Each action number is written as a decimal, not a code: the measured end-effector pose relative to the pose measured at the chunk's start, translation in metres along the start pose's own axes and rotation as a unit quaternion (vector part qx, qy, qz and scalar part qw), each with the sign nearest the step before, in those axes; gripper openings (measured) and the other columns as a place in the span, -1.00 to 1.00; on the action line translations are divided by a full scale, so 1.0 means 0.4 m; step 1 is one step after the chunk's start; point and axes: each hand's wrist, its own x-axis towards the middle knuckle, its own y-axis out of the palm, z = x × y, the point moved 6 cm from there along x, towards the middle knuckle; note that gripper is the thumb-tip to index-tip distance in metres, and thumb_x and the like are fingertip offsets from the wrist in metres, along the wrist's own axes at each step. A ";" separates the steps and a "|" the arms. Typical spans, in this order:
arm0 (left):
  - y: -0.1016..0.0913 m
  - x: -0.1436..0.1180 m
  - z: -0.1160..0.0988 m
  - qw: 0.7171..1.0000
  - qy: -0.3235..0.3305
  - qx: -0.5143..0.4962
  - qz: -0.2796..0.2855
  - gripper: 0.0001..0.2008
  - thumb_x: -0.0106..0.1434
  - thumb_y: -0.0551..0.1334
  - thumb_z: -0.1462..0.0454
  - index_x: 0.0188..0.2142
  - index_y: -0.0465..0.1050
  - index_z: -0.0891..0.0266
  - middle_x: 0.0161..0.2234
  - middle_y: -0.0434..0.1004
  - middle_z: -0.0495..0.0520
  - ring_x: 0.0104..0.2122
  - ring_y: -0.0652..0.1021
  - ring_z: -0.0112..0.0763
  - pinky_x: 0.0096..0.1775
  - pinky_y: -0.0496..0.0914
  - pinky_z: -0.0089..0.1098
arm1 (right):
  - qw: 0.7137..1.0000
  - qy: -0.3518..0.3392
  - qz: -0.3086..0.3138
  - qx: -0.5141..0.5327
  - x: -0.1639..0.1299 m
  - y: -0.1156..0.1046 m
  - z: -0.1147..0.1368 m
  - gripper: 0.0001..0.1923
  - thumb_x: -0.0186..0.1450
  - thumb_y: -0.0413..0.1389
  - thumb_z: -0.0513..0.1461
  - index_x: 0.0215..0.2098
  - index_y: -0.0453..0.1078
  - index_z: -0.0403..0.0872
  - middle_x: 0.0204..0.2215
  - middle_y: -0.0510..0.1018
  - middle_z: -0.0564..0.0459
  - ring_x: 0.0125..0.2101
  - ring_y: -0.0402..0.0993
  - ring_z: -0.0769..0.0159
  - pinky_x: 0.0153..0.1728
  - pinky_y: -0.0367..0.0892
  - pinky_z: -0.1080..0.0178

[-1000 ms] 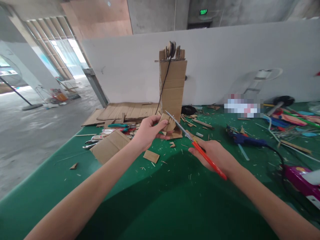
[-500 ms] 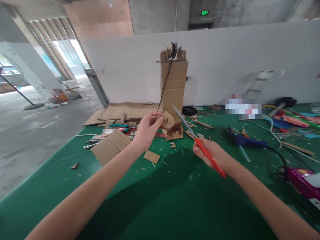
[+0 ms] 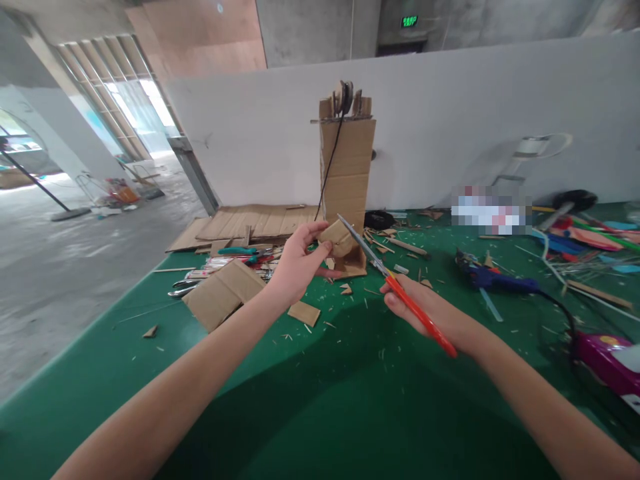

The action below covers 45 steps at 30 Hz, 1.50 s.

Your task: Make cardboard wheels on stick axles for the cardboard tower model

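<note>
Nearest, the right hand point(image 3: 430, 308) is closed around the orange handles of the scissors point(image 3: 395, 283), blades angled up-left so their tips meet the small cardboard piece point(image 3: 336, 237). The left hand point(image 3: 295, 267) pinches that piece between thumb and fingers, lifted above the green table point(image 3: 320, 400) mid-width, steadying it against the blades. Behind, toward the far edge, stands a cardboard tower point(image 3: 347, 170).

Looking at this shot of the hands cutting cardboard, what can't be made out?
Head view only:
- Pixelated patch by the white wall: whatever lies there is blurred out.
- Scissors: the handle loops are covered by the right hand.
- Small cardboard piece: its near side is covered by the left hand.
- Purple tool: cut off by the right edge.
</note>
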 end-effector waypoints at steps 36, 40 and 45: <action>0.018 -0.008 0.002 0.999 0.019 -0.028 0.038 -0.65 0.17 0.22 0.35 -0.06 0.22 0.12 -0.11 0.31 0.09 -0.26 0.55 -0.30 -0.44 0.56 -0.31 | 0.986 0.044 -0.138 -0.088 -0.001 -0.023 0.000 -0.51 0.18 0.00 0.12 -0.16 0.21 -0.10 -0.60 0.49 0.05 -0.57 0.39 0.19 -0.51 0.23 0.21; 0.015 -0.008 0.007 0.998 0.010 -0.047 0.028 -0.65 0.17 0.21 0.35 -0.05 0.23 0.10 -0.21 0.33 0.04 -0.26 0.54 -0.29 -0.43 0.56 -0.30 | 0.987 0.044 -0.152 -0.017 0.000 -0.015 -0.008 -0.28 0.17 0.05 0.09 0.12 -0.02 -0.15 -0.55 0.52 0.07 -0.58 0.41 0.21 -0.49 0.26 0.20; 0.007 -0.002 0.024 0.999 0.008 -0.047 0.025 -0.65 0.17 0.23 0.34 -0.05 0.26 0.11 -0.19 0.36 0.06 -0.29 0.54 -0.34 -0.43 0.54 -0.36 | 0.990 0.055 -0.132 0.002 0.011 0.001 -0.018 -0.27 0.18 0.05 0.07 0.19 0.08 -0.11 -0.59 0.48 0.09 -0.60 0.40 0.24 -0.53 0.27 0.21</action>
